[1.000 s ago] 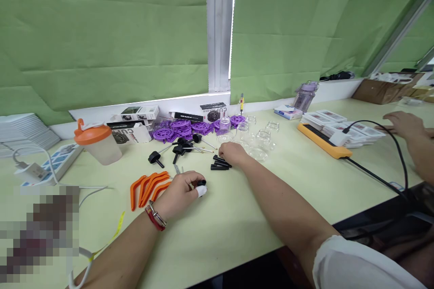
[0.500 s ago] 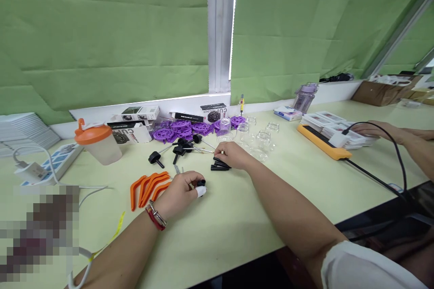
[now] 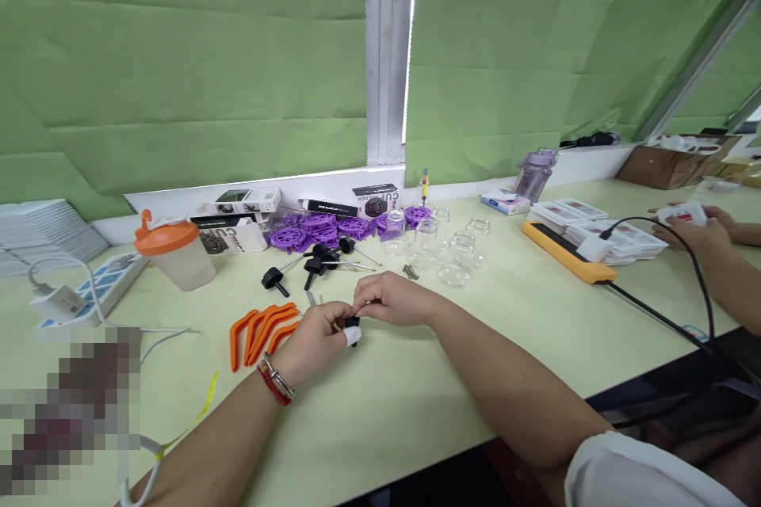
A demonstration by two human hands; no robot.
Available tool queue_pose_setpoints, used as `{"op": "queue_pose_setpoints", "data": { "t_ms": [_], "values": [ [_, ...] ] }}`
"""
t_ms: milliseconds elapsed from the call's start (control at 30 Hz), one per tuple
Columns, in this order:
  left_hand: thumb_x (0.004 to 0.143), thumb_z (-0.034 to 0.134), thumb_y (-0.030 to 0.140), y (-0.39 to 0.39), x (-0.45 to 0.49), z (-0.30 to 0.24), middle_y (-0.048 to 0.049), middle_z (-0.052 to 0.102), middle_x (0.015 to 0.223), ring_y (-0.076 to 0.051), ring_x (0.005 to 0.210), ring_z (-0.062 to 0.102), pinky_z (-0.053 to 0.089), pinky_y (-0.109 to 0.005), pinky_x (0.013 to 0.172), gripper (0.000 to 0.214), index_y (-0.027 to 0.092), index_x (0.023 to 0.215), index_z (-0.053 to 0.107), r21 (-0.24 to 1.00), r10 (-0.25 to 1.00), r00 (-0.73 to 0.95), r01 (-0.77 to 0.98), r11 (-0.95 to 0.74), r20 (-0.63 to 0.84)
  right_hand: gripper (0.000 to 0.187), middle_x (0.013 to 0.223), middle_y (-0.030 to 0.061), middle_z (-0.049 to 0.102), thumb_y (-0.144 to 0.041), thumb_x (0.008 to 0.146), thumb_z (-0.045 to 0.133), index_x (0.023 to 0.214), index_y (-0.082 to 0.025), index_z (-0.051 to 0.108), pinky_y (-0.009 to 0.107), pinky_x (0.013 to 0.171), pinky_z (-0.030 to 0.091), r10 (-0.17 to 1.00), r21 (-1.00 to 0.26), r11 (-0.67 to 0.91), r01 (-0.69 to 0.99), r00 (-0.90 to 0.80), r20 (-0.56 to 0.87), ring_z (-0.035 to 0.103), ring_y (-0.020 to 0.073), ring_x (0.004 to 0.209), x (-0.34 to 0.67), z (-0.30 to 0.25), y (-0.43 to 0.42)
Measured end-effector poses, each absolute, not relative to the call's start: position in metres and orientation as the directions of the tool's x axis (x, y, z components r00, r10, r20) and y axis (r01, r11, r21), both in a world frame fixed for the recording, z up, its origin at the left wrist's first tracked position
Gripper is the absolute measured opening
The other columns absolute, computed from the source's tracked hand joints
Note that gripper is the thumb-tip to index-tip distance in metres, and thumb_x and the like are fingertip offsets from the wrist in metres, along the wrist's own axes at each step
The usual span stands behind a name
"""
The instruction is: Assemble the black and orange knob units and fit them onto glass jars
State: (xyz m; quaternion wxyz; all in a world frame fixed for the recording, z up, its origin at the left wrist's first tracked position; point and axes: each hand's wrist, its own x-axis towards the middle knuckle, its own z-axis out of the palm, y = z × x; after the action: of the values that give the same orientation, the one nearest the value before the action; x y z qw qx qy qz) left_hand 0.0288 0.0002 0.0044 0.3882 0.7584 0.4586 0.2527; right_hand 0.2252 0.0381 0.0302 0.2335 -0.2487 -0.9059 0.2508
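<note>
Workshop, purple parts [image 3: 321,223] on worktable [image 3: 404,404]

A small black piece [image 3: 352,322] is sitting in the grip of the left hand [image 3: 321,337], over the pale table [image 3: 410,396]. Fingers and thumb are covering much of it, so its full shape is staying hidden. Its upper part is showing just beside the fingertips of the right hand [image 3: 395,299]; its lower end is poking out past the thumb.

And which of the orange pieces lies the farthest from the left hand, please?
The leftmost orange piece: the other orange pieces all lie to its right, closer to the left hand.
</note>
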Motion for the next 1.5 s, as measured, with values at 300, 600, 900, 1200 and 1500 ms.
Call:
{"op": "queue_pose_setpoints", "data": {
  "t_ms": [300,600,900,1200,1500],
  "values": [
    [0.078,0.059,0.036,0.0,0.028,0.004,0.001,0.054,0.071,-0.011,0.063,0.044,0.036,-0.023,0.058,0.02,0.016,0.082,0.059,0.828,0.899,0.437,0.498,-0.259,0.019,0.016,0.09,0.0044,0.067,-0.016,0.084,0.056,0.088,-0.017,0.071,0.025,0.079,0.045,0.731,-0.613,0.64,0.464,-0.613,0.299,0.06,0.0146,0.084,0.239,0.036,0.049],
    [0.076,0.06,0.037,-0.001,0.029,0.006,0.001,0.053,0.071,-0.012,0.062,0.044,0.036,-0.024,0.057,0.021,0.017,0.081,0.06,0.817,0.908,0.418,0.523,-0.242,0.002,0.023,0.092,0.008,0.068,-0.009,0.077,0.054,0.091,-0.017,0.071,0.024,0.06,0.039,0.997,-0.355,0.078,0.932,-0.073,0.026,0.06,0.017,0.075,0.291,0.026,0.082],
    [0.076,0.059,0.039,-0.001,0.029,0.007,0.001,0.052,0.07,-0.012,0.061,0.043,0.036,-0.024,0.056,0.023,0.017,0.083,0.06,0.79,0.903,0.43,0.55,-0.271,0.011,0.022,0.091,0.003,0.07,-0.022,0.064,0.075,0.086,-0.02,0.073,0.02,0.059,0.04,0.973,-0.33,0.163,0.93,-0.206,-0.1,0.061,0.0148,0.077,0.293,0.012,0.092],
    [0.077,0.059,0.04,-0.001,0.028,0.006,0.0006,0.053,0.071,-0.011,0.061,0.042,0.035,-0.023,0.055,0.023,0.017,0.081,0.06,0.793,0.897,0.441,0.534,-0.293,0.035,0.01,0.086,0.0047,0.07,-0.019,0.069,0.07,0.078,-0.018,0.073,0.021,0.057,0.04,0.97,-0.324,0.186,0.928,-0.226,-0.091,0.062,0.0153,0.075,0.285,0.007,0.09],
    [0.076,0.06,0.04,-0.001,0.029,0.008,0.0006,0.053,0.072,-0.012,0.062,0.044,0.037,-0.024,0.057,0.024,0.017,0.082,0.06,0.788,0.901,0.433,0.546,-0.283,0.024,0.008,0.081,0.0061,0.069,-0.012,0.069,0.064,0.073,-0.016,0.07,0.021,0.055,0.039,0.969,-0.319,0.195,0.927,-0.232,-0.081,0.061,0.0147,0.069,0.284,0.009,0.087]
  ]
}}
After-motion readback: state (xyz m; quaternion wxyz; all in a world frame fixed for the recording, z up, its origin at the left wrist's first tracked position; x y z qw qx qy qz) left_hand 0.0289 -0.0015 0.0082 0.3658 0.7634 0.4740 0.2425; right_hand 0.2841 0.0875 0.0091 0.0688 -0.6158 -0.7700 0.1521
